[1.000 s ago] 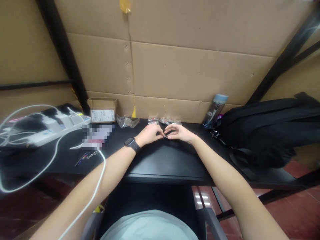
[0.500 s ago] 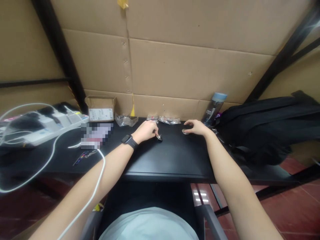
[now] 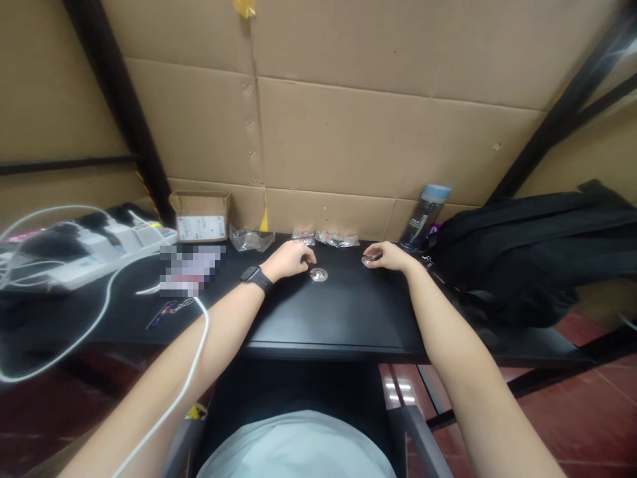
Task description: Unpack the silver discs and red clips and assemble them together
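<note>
while left fingers (image 3: pixel 307 253) hang parted beside one disc (image 3: pixel 319 275), right fingers (image 3: pixel 375 247) touch another (image 3: pixel 366 261), grip unclear

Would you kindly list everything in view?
Desk: 1, black, centre
Discs: 2, silver, centre
Bags: several, clear, back
Box: 1, brown, left
Bottle: 1, blue, right
Backpack: 1, black, right
Power strip: 1, white, left
Cables: several, white, left
Keychain: 1, multicoloured, left
Pixelated item: 1, lilac, left
Cardboard wall: 1, brown, back
Tape: 2, yellow, wall
Posts: 2, black, sides
Floor: 1, red, below
Chair: 1, grey, bottom
Watch: 1, black, left wrist
Shirt: 1, pale, bottom
Left hand, right hand: 2, bare, by discs
</note>
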A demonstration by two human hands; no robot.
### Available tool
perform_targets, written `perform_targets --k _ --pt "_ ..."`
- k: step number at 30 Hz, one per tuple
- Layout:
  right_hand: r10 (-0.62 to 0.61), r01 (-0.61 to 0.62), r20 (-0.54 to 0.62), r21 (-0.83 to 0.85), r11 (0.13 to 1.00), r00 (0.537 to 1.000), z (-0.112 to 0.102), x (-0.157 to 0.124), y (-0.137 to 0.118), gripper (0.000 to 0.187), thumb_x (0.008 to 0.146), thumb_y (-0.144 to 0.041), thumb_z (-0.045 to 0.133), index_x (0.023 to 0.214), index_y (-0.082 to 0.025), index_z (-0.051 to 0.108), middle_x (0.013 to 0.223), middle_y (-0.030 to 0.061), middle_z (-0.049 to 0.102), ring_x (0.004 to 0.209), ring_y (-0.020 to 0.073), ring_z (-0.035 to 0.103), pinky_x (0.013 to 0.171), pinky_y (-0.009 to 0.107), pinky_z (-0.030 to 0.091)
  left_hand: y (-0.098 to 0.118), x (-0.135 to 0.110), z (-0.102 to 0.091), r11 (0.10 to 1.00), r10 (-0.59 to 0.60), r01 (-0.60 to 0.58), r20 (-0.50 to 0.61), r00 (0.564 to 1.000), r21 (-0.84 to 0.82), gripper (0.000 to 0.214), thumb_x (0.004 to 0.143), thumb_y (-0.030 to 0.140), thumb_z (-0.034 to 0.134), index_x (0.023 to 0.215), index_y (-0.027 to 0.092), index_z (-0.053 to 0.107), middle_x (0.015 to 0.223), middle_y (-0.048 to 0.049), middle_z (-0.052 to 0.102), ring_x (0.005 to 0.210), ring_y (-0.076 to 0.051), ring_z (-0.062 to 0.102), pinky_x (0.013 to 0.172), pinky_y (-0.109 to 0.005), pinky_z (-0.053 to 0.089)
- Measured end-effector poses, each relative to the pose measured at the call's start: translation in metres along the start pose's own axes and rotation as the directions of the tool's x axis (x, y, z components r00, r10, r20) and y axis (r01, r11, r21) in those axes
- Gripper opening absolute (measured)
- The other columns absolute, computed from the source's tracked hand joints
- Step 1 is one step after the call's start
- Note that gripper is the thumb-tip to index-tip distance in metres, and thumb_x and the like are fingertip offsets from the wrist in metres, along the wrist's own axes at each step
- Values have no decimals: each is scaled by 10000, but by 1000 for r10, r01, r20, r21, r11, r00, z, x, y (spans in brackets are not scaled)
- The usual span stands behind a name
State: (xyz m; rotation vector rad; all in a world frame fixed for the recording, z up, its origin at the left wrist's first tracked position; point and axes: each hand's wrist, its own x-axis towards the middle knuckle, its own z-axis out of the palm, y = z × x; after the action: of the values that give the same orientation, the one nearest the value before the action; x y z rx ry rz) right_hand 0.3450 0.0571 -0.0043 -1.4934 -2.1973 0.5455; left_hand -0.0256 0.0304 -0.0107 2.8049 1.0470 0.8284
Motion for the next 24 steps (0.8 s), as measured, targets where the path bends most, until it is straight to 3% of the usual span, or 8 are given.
perform_targets --k 5,10,14,17,24 --pt "-32 32 -5 17 999 999 -1 0 0 412 609 -318 872 976 -167 766 947 79 787 892 230 714 868 337 571 -14 -3 -9 985 -161 167 -104 981 52 317 760 106 557 938 242 781 881 -17 781 843 -211 713 826 -305 519" --pt "-41 46 -46 101 994 998 2 0 -4 404 602 -324 870 959 -172 757 933 76 786 877 224 721 821 329 590 -27 -8 -13 917 -301 306 -59 952 255 286 796 218 603 1020 252 777 1003 -69 763 967 -285 689 865 -371 514" --pt "-50 61 -70 155 986 996 8 -1 -22 387 644 -340 851 980 -179 748 895 64 777 795 210 727 685 293 591 -28 -10 -9 880 -355 336 -7 935 335 405 802 291 637 1191 249 738 1177 -107 694 1086 -310 630 939 -396 489" --pt "-135 142 -104 71 987 985 13 -2 -42 352 666 -333 853 978 -196 763 889 48 778 847 216 729 760 307 583 -25 -11 -5 866 -362 351 -37 931 357 512 827 355 643 1330 257 665 1303 -116 620 1175 -328 563 993 -434 453" --pt "-317 313 18 97 945 948 38 -3 -82 319 722 -250 804 1034 -213 747 1001 45 782 926 200 725 829 307 561 -18 -8 4 858 -348 333 -36 937 391 312 918 371 557 1130 281 768 1269 -103 625 1190 -325 503 987 -460 412"
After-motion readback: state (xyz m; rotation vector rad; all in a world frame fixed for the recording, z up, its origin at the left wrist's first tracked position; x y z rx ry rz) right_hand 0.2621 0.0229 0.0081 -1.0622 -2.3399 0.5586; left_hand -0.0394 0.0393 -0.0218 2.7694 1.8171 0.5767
